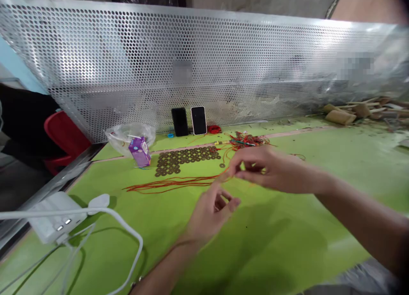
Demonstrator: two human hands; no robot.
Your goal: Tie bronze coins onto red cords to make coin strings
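Observation:
My right hand [266,169] is above the green table with thumb and index finger pinched together. At those fingertips is a thin red cord [225,170], its end partly hidden by the fingers. My left hand [211,212] is just in front and to the left, its index finger stretched up to the right fingertips and its thumb apart. A bundle of long red cords [169,183] lies left of both hands. Behind it are rows of round brown coin-like discs [169,161] with holes, and one loose disc [222,165] lies nearer the right hand.
A tangled heap of red cords [251,139] lies behind my right hand. Two phones [180,121] lean against the perforated metal screen [204,52]. At left are a purple box [139,151], a clear plastic bag [119,135] and a white power strip [57,216] with cables. Wooden pieces [340,116] lie far right.

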